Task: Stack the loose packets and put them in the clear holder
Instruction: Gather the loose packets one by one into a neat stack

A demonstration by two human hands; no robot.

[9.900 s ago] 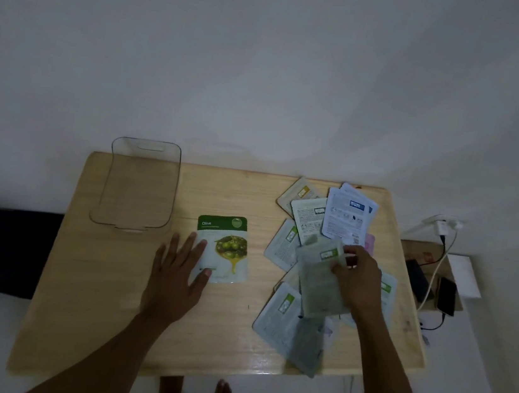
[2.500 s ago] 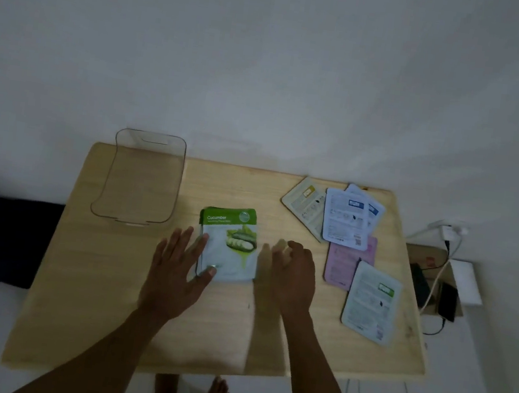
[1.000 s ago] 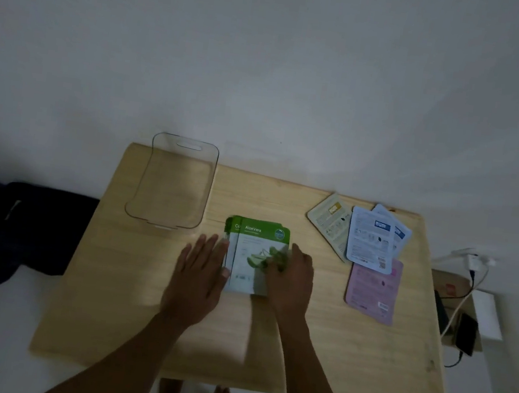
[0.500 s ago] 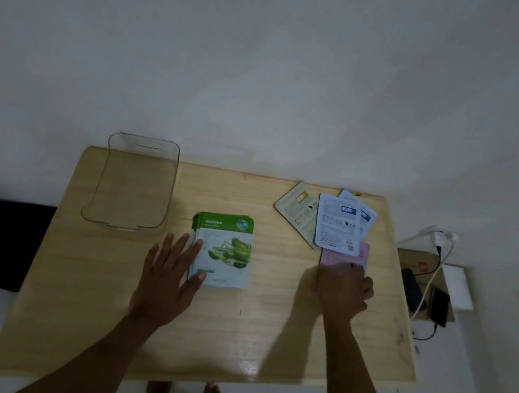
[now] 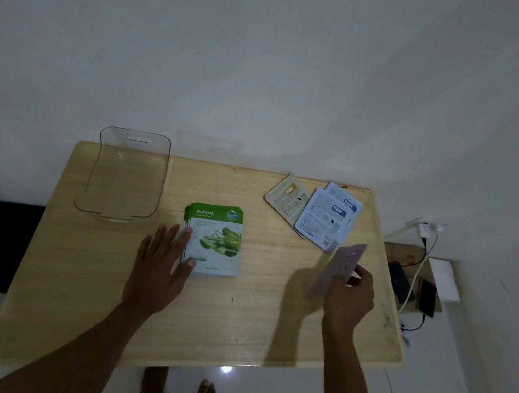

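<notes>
My right hand [image 5: 348, 298] pinches a thin pink foil packet [image 5: 337, 269], lifted off the table. My left hand [image 5: 159, 269], fingers spread flat, steadies the green-and-white packet stack [image 5: 214, 240]; I should lay the pink packet squarely on top.

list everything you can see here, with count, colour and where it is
table: 1, light wood, fills the middle
clear holder: 1, transparent, far left corner of table, empty
packet stack: 1 stack, green and white, table centre, Aloe Vera on top
loose packets: 3, one beige, two white and blue, overlapping at far right
pink packet: 1, lifted off the table at right
phone: 1, black, beside the table at right
left hand: 1, open, flat against the stack's left edge
right hand: 1, holding the pink packet
</notes>
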